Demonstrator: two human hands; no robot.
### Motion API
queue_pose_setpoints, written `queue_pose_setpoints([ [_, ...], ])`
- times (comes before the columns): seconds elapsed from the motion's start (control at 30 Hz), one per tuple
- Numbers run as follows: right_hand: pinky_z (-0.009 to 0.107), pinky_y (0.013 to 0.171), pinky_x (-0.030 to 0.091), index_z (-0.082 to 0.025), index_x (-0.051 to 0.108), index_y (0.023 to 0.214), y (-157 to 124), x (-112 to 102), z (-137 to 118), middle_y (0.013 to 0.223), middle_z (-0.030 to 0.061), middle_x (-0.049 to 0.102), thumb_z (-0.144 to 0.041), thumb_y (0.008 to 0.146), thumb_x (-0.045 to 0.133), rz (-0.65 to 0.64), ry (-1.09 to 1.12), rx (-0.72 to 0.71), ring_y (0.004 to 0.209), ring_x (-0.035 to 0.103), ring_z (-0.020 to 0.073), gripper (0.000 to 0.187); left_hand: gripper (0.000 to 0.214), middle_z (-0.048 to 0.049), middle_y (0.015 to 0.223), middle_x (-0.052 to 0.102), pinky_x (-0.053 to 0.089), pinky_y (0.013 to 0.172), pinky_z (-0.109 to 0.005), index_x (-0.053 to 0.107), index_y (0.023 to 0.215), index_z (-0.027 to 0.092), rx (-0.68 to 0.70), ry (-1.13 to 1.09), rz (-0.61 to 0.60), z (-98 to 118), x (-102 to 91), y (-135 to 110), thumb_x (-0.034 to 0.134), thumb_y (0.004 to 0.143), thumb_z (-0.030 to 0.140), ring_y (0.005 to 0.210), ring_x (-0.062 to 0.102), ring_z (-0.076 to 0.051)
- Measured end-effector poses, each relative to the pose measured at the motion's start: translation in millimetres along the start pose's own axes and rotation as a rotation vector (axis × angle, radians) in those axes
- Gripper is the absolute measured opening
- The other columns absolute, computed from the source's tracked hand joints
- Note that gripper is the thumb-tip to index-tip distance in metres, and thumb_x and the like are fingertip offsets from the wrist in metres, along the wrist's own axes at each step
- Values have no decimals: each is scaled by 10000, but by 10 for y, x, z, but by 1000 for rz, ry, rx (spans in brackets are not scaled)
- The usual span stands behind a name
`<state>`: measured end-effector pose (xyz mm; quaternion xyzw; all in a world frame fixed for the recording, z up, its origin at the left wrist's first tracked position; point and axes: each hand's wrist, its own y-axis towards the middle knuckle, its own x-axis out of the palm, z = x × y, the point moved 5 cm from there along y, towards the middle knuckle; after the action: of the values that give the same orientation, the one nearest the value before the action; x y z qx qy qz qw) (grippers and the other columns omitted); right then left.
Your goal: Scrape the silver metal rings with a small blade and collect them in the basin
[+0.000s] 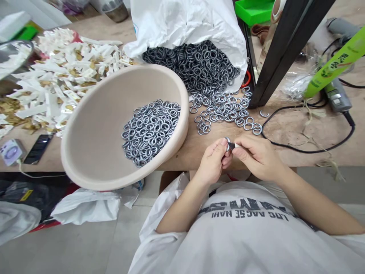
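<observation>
Close to my body at the table edge, my left hand [213, 161] pinches a small grey ring [227, 140] between thumb and finger. My right hand [258, 155] is closed on a small tool with a dark tip [232, 145]; its tip touches or nearly touches the ring, and the rest is hidden in my fingers. Just beyond my hands, loose grey rings [225, 108] lie scattered on the wooden table [182, 158]. To the left a large beige basin [94, 125] stands tilted, with a heap of similar rings [151, 131] along its right side.
A white sack [185, 23] spills dark rings [194, 64] at the back. White and brown pieces [57, 83] cover the left side, near a phone [38, 148]. A black post [285, 53] rises at right, beside a black cable [302, 150] and a green packet [336, 62].
</observation>
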<state>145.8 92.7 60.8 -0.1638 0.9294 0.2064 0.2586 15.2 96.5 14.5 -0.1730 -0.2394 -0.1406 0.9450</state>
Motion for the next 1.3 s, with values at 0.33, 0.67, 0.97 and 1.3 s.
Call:
queue_pose_setpoints([
  [0.33,300,692,382,-209,660,866,30,32,32,789,17,655,-361,1037,495,-84,17,-8,733,575,153,282,482,87,504,320,256,435,-175,444,687,190,-14,-28,-70,-44,-60,-2,666,874,575,424,252,-46],
  [0.67,301,655,328,-203,635,857,587,280,389,844,44,686,-439,1037,442,-92,-341,243,754,594,195,354,429,7,559,539,384,517,-225,545,718,166,-8,63,-213,-84,-273,-286,572,960,518,481,468,-84],
  [0.97,331,670,361,-203,682,1084,977,540,390,1103,107,687,-303,959,580,-179,-642,152,911,661,265,190,267,-24,767,716,537,638,-213,698,1048,159,7,16,188,62,-785,-200,697,868,355,621,646,-100],
  [1.3,297,674,431,-225,586,838,227,451,145,764,-15,565,-361,908,670,279,259,351,716,531,151,175,393,17,754,556,424,630,-217,621,831,185,264,33,299,-94,-414,-26,641,902,571,664,491,-94],
])
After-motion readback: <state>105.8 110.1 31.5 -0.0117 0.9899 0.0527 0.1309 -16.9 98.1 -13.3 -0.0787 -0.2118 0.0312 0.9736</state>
